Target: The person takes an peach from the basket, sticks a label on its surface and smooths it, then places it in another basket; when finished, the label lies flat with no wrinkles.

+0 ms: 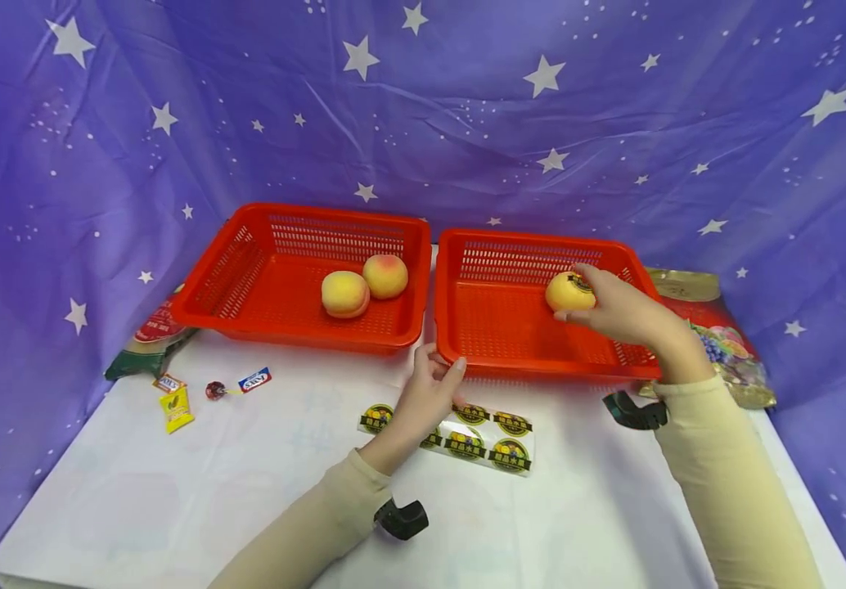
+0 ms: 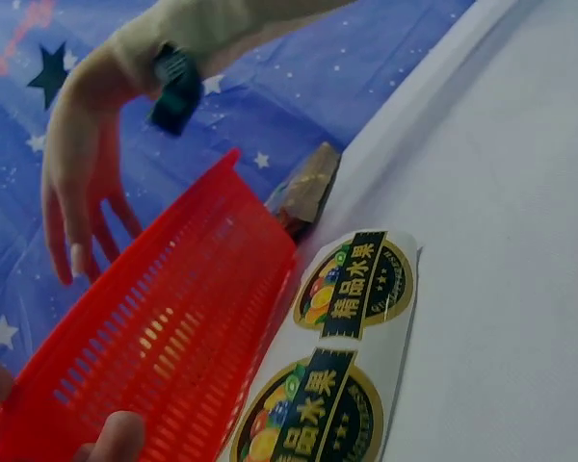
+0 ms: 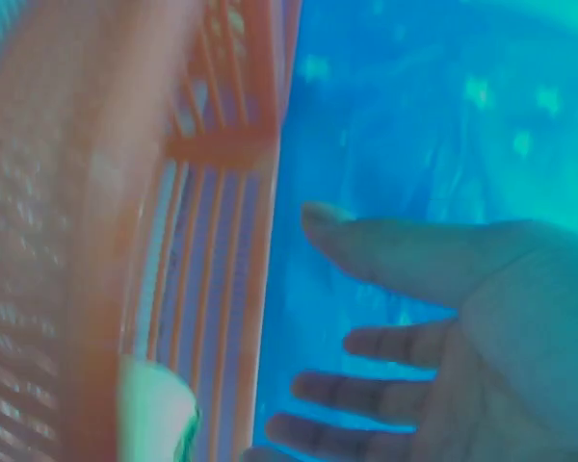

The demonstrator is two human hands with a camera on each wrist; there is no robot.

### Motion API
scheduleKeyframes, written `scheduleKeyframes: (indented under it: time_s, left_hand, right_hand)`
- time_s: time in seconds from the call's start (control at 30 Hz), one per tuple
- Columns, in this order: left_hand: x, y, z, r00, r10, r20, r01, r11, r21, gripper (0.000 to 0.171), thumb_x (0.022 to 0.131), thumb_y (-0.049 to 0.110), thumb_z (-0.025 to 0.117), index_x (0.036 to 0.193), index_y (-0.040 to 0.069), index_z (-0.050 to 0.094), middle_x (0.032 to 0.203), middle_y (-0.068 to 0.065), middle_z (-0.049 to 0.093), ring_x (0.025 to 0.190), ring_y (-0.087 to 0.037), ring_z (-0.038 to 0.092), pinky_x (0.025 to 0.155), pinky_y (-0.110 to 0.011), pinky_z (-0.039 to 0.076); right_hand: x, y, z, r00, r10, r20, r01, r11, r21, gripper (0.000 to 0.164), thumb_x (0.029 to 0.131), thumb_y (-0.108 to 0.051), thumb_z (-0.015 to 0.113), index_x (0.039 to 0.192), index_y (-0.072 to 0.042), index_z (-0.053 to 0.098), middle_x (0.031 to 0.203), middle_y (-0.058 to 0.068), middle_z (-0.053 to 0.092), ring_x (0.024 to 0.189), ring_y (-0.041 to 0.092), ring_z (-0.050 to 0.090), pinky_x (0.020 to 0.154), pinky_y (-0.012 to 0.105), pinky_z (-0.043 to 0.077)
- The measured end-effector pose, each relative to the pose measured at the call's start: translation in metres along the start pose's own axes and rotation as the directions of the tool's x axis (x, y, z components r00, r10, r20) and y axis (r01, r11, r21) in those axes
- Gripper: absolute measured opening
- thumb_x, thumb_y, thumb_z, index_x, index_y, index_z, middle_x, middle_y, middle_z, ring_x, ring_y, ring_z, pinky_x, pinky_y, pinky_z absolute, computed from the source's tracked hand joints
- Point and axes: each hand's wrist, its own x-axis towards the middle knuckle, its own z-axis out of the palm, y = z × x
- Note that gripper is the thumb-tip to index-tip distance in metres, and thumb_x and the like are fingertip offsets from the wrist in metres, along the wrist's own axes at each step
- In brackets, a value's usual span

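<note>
My left hand (image 1: 426, 397) grips the near left corner of the right red plastic basket (image 1: 541, 362), with fingertips on either side of its rim in the left wrist view. Over the right end of this basket, my right hand (image 1: 618, 307) hovers with fingers extended and apart; the right wrist view shows nothing in its grasp. Below it sits a yellow peach (image 1: 563, 293) with a black and gold label (image 1: 580, 283). A sheet of round fruit labels (image 2: 385, 361) lies in front of the basket, partly hidden under my left forearm.
The left red basket (image 1: 298, 334) holds two peaches (image 1: 345, 293). Near it lie a yellow candy packet (image 1: 176, 409), a lollipop (image 1: 215, 390) and a green and red bag (image 1: 150, 339). A gold and red bag (image 1: 732, 343) leans by the right basket. A starry purple cloth hangs behind.
</note>
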Motion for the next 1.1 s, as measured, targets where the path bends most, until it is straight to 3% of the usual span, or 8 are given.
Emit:
scheduleKeyframes:
  time_s: [0.2,0.33,0.4,0.47,0.57,0.63,0.8,1.1]
  left_hand:
    - [-0.027,0.010,-0.031,0.997,0.005,0.071,-0.007,0.999,0.037,0.033,0.091,0.032,0.048,0.116,0.012,0.039,0.098,-0.015,0.054,0.070,-0.027,0.062,0.065,-0.039,0.050]
    - [-0.044,0.017,-0.061,0.987,0.150,-0.065,-0.132,0.966,0.224,0.017,0.089,0.028,0.052,0.102,0.016,0.053,0.090,-0.004,0.058,0.074,-0.018,0.059,0.066,-0.032,0.047]
    - [-0.045,0.017,-0.080,0.947,0.254,-0.197,-0.175,0.922,0.346,0.017,0.087,0.030,0.055,0.098,0.017,0.056,0.089,0.000,0.056,0.078,-0.016,0.056,0.068,-0.030,0.044]
    - [-0.038,0.009,-0.101,0.874,0.353,-0.333,-0.170,0.866,0.471,0.023,0.085,0.036,0.057,0.098,0.016,0.057,0.093,0.001,0.054,0.084,-0.016,0.051,0.072,-0.030,0.040]
    - [-0.026,0.009,-0.132,0.786,0.388,-0.482,-0.062,0.825,0.562,0.042,0.083,0.042,0.056,0.107,0.008,0.052,0.106,-0.011,0.046,0.100,-0.027,0.041,0.079,-0.039,0.034]
    - [-0.018,0.008,-0.152,0.744,0.365,-0.559,0.036,0.814,0.579,0.055,0.082,0.046,0.056,0.114,0.003,0.046,0.116,-0.018,0.038,0.111,-0.031,0.030,0.085,-0.045,0.030]
    - [-0.007,0.002,-0.183,0.699,0.248,-0.671,0.224,0.815,0.534,0.078,0.078,0.053,0.055,0.129,-0.001,0.031,0.140,-0.018,0.013,0.128,-0.031,0.006,0.093,-0.056,0.021]
    - [0.004,-0.009,-0.178,0.641,0.230,-0.733,0.275,0.822,0.498,0.084,0.077,0.057,0.053,0.135,0.002,0.026,0.145,-0.009,0.011,0.132,-0.025,0.004,0.091,-0.058,0.026]
  right_hand:
    - [-0.038,-0.023,0.037,0.991,-0.112,-0.073,0.113,0.993,0.019,0.078,0.080,-0.048,0.058,0.137,-0.004,0.027,0.136,0.016,0.035,0.124,0.034,0.033,0.098,0.052,0.027]
    - [-0.060,-0.037,0.060,0.974,-0.171,-0.146,0.177,0.984,0.028,0.072,0.082,-0.051,0.054,0.134,-0.006,0.034,0.132,0.013,0.041,0.121,0.031,0.037,0.096,0.050,0.031]
    - [-0.069,-0.045,0.070,0.965,-0.181,-0.189,0.190,0.981,0.031,0.068,0.082,-0.051,0.053,0.133,-0.007,0.037,0.131,0.010,0.043,0.120,0.029,0.039,0.095,0.049,0.033]
    - [-0.074,-0.054,0.077,0.955,-0.184,-0.232,0.200,0.979,0.045,0.065,0.083,-0.050,0.053,0.131,-0.009,0.039,0.128,0.007,0.046,0.119,0.025,0.041,0.095,0.047,0.034]
    - [-0.074,-0.067,0.082,0.940,-0.203,-0.275,0.229,0.971,0.064,0.059,0.083,-0.048,0.053,0.129,-0.012,0.042,0.126,0.002,0.047,0.117,0.020,0.043,0.095,0.043,0.035]
    - [-0.071,-0.078,0.081,0.933,-0.219,-0.286,0.248,0.966,0.067,0.057,0.084,-0.048,0.052,0.129,-0.014,0.042,0.126,0.000,0.047,0.117,0.018,0.043,0.096,0.042,0.036]
    - [-0.054,-0.110,0.072,0.921,-0.272,-0.277,0.299,0.952,0.060,0.057,0.084,-0.050,0.051,0.130,-0.019,0.041,0.127,-0.005,0.045,0.118,0.014,0.041,0.097,0.038,0.036]
    - [0.018,-0.165,0.054,0.928,-0.362,-0.092,0.367,0.929,0.054,0.055,0.085,-0.043,0.053,0.129,-0.013,0.041,0.124,-0.001,0.047,0.112,0.014,0.045,0.095,0.034,0.037]
